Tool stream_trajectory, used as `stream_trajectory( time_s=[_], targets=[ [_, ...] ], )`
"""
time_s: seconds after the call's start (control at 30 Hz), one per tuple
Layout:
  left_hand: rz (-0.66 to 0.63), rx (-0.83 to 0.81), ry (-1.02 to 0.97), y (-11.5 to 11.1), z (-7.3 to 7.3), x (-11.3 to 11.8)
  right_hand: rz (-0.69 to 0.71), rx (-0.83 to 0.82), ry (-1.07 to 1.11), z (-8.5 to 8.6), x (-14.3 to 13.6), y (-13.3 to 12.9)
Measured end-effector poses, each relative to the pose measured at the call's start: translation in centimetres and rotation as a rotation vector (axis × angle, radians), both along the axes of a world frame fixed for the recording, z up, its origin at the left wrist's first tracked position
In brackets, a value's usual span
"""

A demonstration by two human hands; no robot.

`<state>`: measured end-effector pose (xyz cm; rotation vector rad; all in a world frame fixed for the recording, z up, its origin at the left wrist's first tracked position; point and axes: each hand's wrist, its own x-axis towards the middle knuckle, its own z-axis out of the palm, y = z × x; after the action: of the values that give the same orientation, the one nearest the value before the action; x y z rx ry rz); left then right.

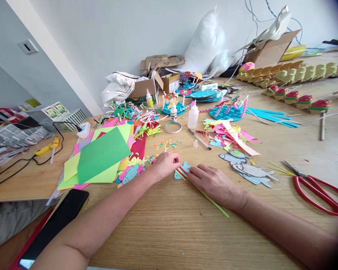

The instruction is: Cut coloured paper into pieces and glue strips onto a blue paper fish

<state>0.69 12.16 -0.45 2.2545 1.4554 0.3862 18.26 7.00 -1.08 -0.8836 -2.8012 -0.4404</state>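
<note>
A light blue paper fish [187, 165] with pink, yellow and green strips across its body lies on the table between my hands. My left hand [166, 165] is closed in a pinch at the fish's upper left edge; whatever is between its fingertips is too small to make out. At the fish's right side, my right hand [214, 183] has its fingers curled down over a narrow light green paper strip [214, 202]. The strip's loose end trails toward the front of the table. The right fingertips are partly hidden.
Red-handled scissors [318, 187] and grey paper fish [250, 170] lie to the right. Coloured paper sheets [104, 153] and a phone [56, 225] are on the left. Beyond my hands are paper confetti [169, 143], a tape roll [173, 127], a glue bottle [193, 115] and paper scraps [228, 135].
</note>
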Motion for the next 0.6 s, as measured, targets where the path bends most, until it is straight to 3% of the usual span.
stream_trajectory(
  time_s=[0.6],
  targets=[
    [-0.01, 0.011, 0.054, -0.33, 0.68, 0.14, -0.003, -0.004, -0.017, 0.0, -0.05, -0.08]
  ],
)
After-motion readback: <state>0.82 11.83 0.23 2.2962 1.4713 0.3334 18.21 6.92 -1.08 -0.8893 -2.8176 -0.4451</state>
